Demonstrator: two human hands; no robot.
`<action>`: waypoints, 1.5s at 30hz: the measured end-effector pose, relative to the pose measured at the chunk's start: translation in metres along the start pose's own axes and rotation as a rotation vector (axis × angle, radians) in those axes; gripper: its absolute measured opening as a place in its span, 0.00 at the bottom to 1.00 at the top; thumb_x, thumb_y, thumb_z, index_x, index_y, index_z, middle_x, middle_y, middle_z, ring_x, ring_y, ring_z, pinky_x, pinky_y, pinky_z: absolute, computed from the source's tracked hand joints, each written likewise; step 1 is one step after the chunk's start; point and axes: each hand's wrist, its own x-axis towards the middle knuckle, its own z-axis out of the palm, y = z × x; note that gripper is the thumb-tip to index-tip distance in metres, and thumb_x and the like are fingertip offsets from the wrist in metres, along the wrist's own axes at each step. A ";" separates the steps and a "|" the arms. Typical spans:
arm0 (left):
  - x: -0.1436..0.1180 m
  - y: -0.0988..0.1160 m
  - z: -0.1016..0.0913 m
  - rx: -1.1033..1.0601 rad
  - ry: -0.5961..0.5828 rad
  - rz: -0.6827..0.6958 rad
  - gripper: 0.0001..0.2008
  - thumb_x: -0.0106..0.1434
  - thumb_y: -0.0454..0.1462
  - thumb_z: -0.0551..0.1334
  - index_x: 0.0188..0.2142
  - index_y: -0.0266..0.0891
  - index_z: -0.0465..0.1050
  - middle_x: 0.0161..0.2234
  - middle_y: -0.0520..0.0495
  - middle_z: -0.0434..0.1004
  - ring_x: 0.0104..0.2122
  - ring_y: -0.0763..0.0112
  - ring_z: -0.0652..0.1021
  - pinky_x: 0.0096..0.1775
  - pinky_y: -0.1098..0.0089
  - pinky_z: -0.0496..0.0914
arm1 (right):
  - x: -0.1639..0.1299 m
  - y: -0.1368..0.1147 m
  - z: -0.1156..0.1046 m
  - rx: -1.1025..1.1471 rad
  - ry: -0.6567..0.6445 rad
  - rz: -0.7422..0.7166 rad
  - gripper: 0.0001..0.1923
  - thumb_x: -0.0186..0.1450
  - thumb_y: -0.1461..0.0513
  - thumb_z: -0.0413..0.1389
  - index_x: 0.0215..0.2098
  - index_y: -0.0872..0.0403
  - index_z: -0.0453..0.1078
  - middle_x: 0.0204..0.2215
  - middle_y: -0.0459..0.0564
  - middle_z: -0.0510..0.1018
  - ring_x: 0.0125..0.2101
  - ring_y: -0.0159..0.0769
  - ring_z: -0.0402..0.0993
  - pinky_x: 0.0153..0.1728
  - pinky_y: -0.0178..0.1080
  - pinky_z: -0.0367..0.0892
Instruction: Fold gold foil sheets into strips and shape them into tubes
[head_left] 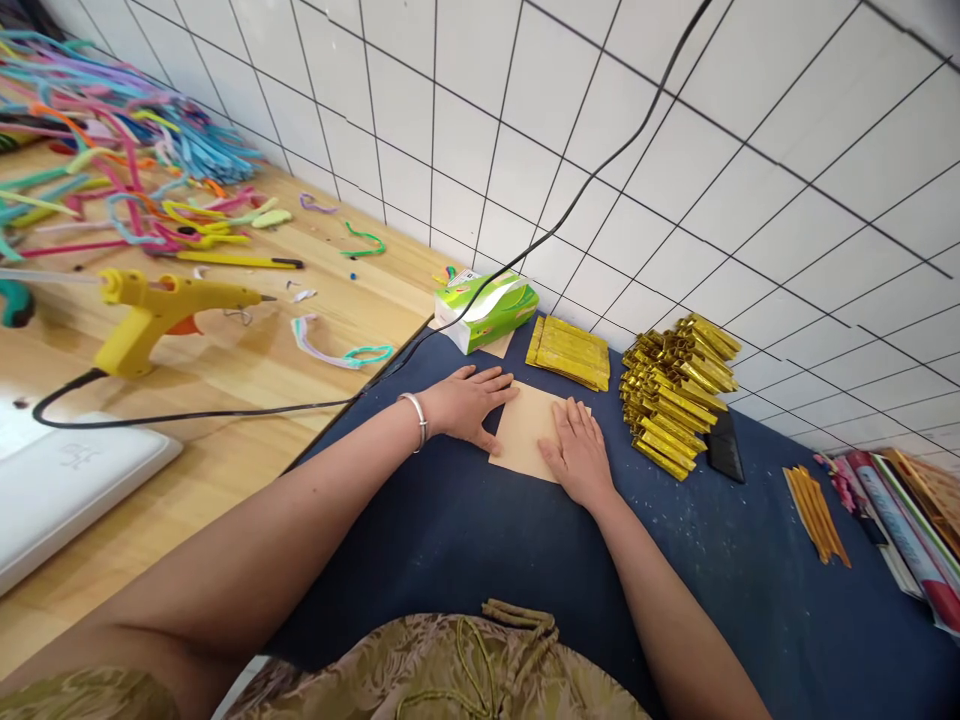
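Note:
A square of tan paper (525,432) lies flat on the dark blue table surface (480,540). My left hand (469,405) is open over its left edge, with fingers spread and the fingertips touching the paper. On the right side of the sheet rests my right hand (579,452), palm down and open. Just beyond the paper is a flat stack of gold foil sheets (570,352). To the right of my right hand, many folded gold foil strips (675,390) are piled up.
A green tissue box (487,308) stands by the tiled wall, a black cable (600,170) hanging across it. On the wooden table at left lie a yellow glue gun (150,315) and tangled pipe cleaners (127,160). Orange-brown strips (816,512) and books (907,530) are at far right.

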 end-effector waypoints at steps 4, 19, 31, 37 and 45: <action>-0.005 0.008 -0.012 0.019 0.038 -0.028 0.42 0.55 0.58 0.55 0.63 0.42 0.47 0.66 0.42 0.41 0.64 0.54 0.46 0.60 0.54 0.42 | 0.000 0.000 0.000 0.014 -0.004 -0.004 0.33 0.67 0.47 0.37 0.65 0.54 0.45 0.66 0.54 0.45 0.65 0.43 0.37 0.61 0.48 0.39; 0.014 0.051 0.029 0.124 0.217 0.180 0.31 0.67 0.51 0.43 0.65 0.42 0.41 0.65 0.45 0.47 0.64 0.61 0.47 0.60 0.60 0.43 | -0.002 0.003 -0.001 0.070 -0.012 -0.009 0.32 0.67 0.48 0.39 0.65 0.53 0.46 0.65 0.53 0.45 0.65 0.43 0.37 0.61 0.49 0.38; 0.012 0.050 0.029 0.146 0.223 0.176 0.31 0.66 0.52 0.44 0.64 0.44 0.45 0.65 0.43 0.46 0.64 0.59 0.48 0.60 0.58 0.43 | -0.004 0.008 -0.001 0.060 -0.027 0.007 0.33 0.67 0.47 0.38 0.65 0.54 0.44 0.66 0.54 0.44 0.65 0.42 0.37 0.61 0.50 0.40; 0.010 0.047 0.028 0.134 0.228 0.163 0.32 0.65 0.54 0.45 0.63 0.44 0.48 0.64 0.43 0.47 0.64 0.58 0.49 0.60 0.57 0.43 | -0.006 0.010 0.001 0.057 -0.027 0.023 0.34 0.67 0.47 0.38 0.65 0.56 0.43 0.65 0.56 0.45 0.65 0.43 0.37 0.61 0.50 0.41; 0.013 0.064 0.014 0.114 0.355 0.087 0.29 0.68 0.49 0.41 0.63 0.38 0.48 0.65 0.40 0.45 0.64 0.60 0.48 0.61 0.58 0.44 | -0.003 -0.003 -0.017 0.141 0.092 -0.004 0.32 0.68 0.51 0.39 0.65 0.58 0.42 0.66 0.55 0.43 0.65 0.41 0.33 0.62 0.50 0.41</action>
